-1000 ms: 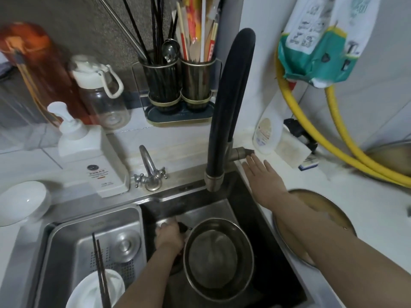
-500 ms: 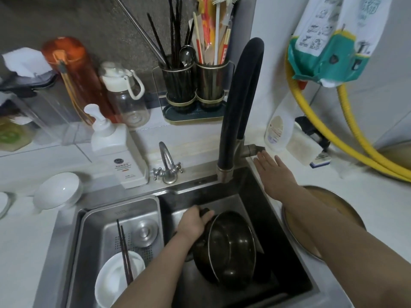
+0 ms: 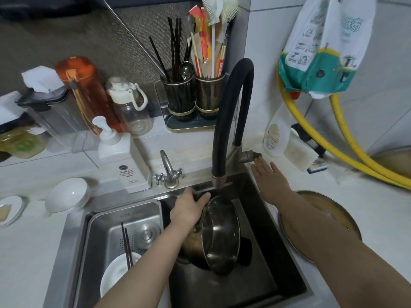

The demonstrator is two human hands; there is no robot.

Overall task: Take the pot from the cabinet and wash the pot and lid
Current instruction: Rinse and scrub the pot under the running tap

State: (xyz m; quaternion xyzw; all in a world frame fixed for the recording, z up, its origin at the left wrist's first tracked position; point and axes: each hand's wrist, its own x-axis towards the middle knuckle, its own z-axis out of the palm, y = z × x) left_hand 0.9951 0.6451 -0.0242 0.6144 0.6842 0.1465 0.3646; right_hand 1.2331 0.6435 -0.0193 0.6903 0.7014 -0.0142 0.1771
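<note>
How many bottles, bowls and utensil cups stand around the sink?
Bottles: 4, orange, clear, pump, white squeeze
White bowls: 2, counter, drainer
Utensil cups: 2
Total: 8

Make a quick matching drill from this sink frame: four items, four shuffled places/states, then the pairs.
Items:
1. pot
2. lid
3. chopsticks
4. right hand

Places/states:
A. lying across the white bowl in the steel basket
B. open, fingers straight, by the faucet lever
C. flat on the counter right of the sink
D. tipped on its side in the sink, gripped by the left hand

Pairs: 1-D, 2-C, 3-A, 4-B
</note>
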